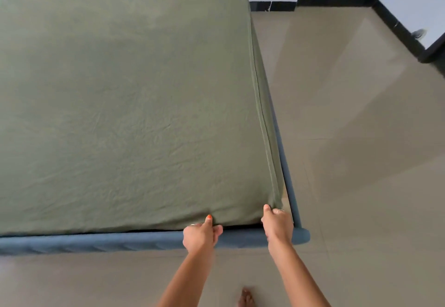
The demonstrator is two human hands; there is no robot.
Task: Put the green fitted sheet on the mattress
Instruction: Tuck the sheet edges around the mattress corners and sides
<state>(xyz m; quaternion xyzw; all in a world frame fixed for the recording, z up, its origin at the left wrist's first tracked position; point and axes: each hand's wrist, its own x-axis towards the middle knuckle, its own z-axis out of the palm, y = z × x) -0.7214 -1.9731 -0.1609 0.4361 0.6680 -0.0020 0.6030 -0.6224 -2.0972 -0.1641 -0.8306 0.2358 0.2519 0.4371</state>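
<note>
The green fitted sheet (pixel 125 104) lies spread over the whole mattress top, dull olive, smooth farther off and finely creased toward me, with a seam running down its right edge. My left hand (pixel 201 234) pinches its near hem, thumb on top and fingers curled under; my right hand (pixel 277 223) grips the near right corner the same way. The mattress itself is wholly covered, so I cannot make it out. The blue bed frame (pixel 96 243) borders the near and right sides. My fingertips are hidden under the fabric. One bare foot (pixel 245 298) is cut off by the bottom edge, on the beige floor (pixel 361 162)
</note>
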